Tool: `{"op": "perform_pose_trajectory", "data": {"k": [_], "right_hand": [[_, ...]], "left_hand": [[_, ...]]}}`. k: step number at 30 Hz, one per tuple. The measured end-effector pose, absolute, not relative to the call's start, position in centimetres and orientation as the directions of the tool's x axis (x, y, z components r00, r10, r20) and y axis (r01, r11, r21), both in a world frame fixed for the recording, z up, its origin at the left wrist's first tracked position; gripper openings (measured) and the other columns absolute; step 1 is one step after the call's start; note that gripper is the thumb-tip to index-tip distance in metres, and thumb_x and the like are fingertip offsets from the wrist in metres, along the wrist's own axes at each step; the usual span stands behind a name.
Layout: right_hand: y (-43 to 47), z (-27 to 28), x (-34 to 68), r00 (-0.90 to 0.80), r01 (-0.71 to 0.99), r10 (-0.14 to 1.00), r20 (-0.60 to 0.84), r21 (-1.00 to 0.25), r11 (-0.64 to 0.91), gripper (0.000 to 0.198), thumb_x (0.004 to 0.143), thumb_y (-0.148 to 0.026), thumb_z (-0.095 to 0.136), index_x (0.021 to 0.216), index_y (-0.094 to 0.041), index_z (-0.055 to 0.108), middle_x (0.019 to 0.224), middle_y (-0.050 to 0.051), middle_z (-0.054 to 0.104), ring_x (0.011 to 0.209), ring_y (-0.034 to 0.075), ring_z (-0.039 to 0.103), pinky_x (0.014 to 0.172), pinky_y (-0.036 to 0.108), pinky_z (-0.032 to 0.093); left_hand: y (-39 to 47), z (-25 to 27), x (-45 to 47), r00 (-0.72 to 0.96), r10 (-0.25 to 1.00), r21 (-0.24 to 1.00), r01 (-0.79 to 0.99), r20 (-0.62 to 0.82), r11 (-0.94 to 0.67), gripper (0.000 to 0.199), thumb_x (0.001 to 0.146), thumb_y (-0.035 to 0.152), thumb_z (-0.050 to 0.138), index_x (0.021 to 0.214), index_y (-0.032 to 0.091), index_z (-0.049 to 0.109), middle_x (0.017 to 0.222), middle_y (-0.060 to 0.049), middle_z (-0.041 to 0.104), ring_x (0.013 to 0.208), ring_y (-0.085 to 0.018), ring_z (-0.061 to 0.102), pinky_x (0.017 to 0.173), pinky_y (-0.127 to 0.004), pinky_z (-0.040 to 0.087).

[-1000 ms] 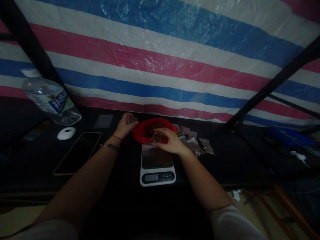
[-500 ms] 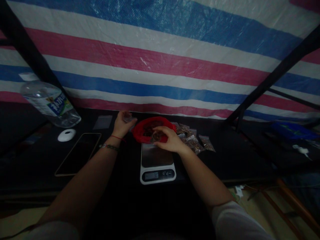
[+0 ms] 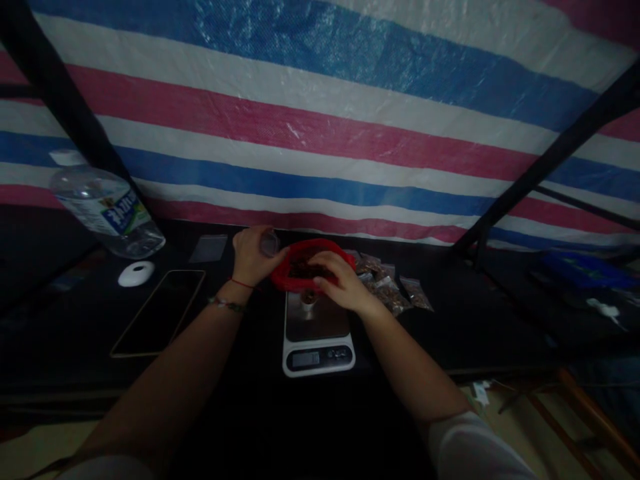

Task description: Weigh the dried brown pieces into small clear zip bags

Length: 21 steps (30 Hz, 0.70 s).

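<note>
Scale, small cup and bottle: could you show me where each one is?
Scale (image 3: pixel 318 327), head view: on its metal plate.
Small cup (image 3: pixel 308 306), head view: on its side wall.
Bottle (image 3: pixel 115 212), head view: on its label.

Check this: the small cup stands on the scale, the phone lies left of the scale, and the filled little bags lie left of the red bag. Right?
Not quite: the head view shows the filled little bags to the right of the red bag, not the left. The small cup does stand on the scale, with the phone to its left.
</note>
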State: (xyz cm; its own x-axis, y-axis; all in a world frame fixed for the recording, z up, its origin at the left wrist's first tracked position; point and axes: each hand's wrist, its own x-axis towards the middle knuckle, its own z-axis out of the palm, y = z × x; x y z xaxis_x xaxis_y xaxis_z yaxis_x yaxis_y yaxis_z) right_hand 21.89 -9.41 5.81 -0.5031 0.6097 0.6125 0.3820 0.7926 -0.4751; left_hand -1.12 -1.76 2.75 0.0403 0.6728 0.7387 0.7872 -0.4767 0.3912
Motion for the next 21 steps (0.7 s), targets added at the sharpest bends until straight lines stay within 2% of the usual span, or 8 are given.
{"op": "perform_pose_trajectory", "data": {"k": [2, 4, 8, 11, 14, 16, 18, 21], "right_hand": [[-8.8, 6.2, 21.2, -0.446, 0.402, 0.624, 0.641, -0.48, 0.78, 0.023, 0.091, -0.021, 0.047, 0.111, -0.021, 0.059, 0.109, 0.008, 0.061, 0.107, 0.02, 0.055, 0.096, 0.039, 0.043], [-7.8, 6.6, 20.2, -0.482, 0.415, 0.617, 0.623, -0.458, 0.786, 0.023, 0.091, -0.017, 0.044, 0.107, -0.02, 0.061, 0.106, 0.007, 0.061, 0.106, 0.019, 0.055, 0.096, 0.038, 0.043], [-5.7, 7.1, 17.8, -0.544, 0.463, 0.622, 0.563, -0.417, 0.782, 0.021, 0.088, -0.014, 0.049, 0.097, -0.02, 0.067, 0.108, 0.007, 0.061, 0.106, 0.018, 0.055, 0.096, 0.036, 0.043], [-4.5, 7.2, 16.8, -0.546, 0.531, 0.681, 0.487, -0.427, 0.732, 0.018, 0.083, -0.013, 0.053, 0.084, -0.019, 0.07, 0.095, 0.005, 0.065, 0.094, 0.018, 0.059, 0.088, 0.033, 0.046], [-3.9, 6.9, 17.2, -0.443, 0.576, 0.765, 0.467, -0.506, 0.642, 0.021, 0.078, -0.01, 0.054, 0.088, -0.018, 0.071, 0.088, 0.004, 0.068, 0.084, 0.018, 0.061, 0.082, 0.033, 0.047], [-3.8, 6.6, 18.3, -0.343, 0.549, 0.788, 0.511, -0.572, 0.609, 0.027, 0.076, -0.009, 0.054, 0.096, -0.019, 0.07, 0.095, 0.005, 0.069, 0.087, 0.018, 0.062, 0.083, 0.034, 0.048], [-3.9, 6.0, 19.7, -0.244, 0.495, 0.796, 0.554, -0.634, 0.594, 0.031, 0.075, -0.011, 0.054, 0.1, -0.02, 0.07, 0.099, 0.005, 0.069, 0.09, 0.019, 0.062, 0.084, 0.034, 0.048], [-4.5, 5.0, 21.6, -0.125, 0.406, 0.821, 0.557, -0.726, 0.555, 0.03, 0.075, -0.016, 0.057, 0.102, -0.021, 0.069, 0.101, 0.005, 0.068, 0.093, 0.019, 0.062, 0.084, 0.034, 0.049]], "left_hand": [[-2.2, 3.0, -0.7, 0.089, 0.681, 0.355, 0.801, 0.727, -0.483, 0.059, 0.065, 0.053, 0.067, 0.11, 0.017, 0.056, 0.103, -0.01, 0.064, 0.101, -0.03, 0.056, 0.092, -0.044, 0.036], [-2.6, 3.2, -0.3, 0.118, 0.685, 0.332, 0.808, 0.719, -0.487, 0.058, 0.066, 0.051, 0.067, 0.112, 0.017, 0.056, 0.105, -0.01, 0.064, 0.103, -0.03, 0.056, 0.092, -0.043, 0.035], [-3.1, 3.3, 0.4, 0.206, 0.678, 0.289, 0.791, 0.706, -0.54, 0.054, 0.065, 0.042, 0.068, 0.112, 0.019, 0.058, 0.105, -0.011, 0.064, 0.103, -0.031, 0.056, 0.094, -0.045, 0.033], [-3.3, 3.3, 0.7, 0.298, 0.664, 0.281, 0.732, 0.686, -0.62, 0.053, 0.066, 0.038, 0.068, 0.115, 0.02, 0.058, 0.108, -0.011, 0.064, 0.105, -0.031, 0.056, 0.095, -0.045, 0.033], [-3.1, 2.9, 0.5, 0.317, 0.621, 0.299, 0.664, 0.717, -0.685, 0.073, 0.061, 0.048, 0.072, 0.125, 0.02, 0.052, 0.12, -0.013, 0.059, 0.113, -0.033, 0.051, 0.1, -0.046, 0.032], [-2.7, 2.4, 0.2, 0.213, 0.596, 0.359, 0.628, 0.774, -0.691, 0.085, 0.06, 0.054, 0.072, 0.132, 0.018, 0.044, 0.131, -0.015, 0.051, 0.122, -0.034, 0.045, 0.103, -0.048, 0.031], [-2.2, 1.8, -0.1, 0.085, 0.612, 0.474, 0.552, 0.786, -0.686, 0.078, 0.071, 0.054, 0.063, 0.135, 0.016, 0.039, 0.132, -0.016, 0.05, 0.123, -0.032, 0.045, 0.102, -0.048, 0.034], [-1.7, 1.1, -0.1, 0.082, 0.745, 0.673, 0.373, 0.663, -0.639, 0.058, 0.082, 0.045, 0.053, 0.132, 0.016, 0.04, 0.108, -0.011, 0.063, 0.101, -0.024, 0.059, 0.091, -0.043, 0.044]]}}
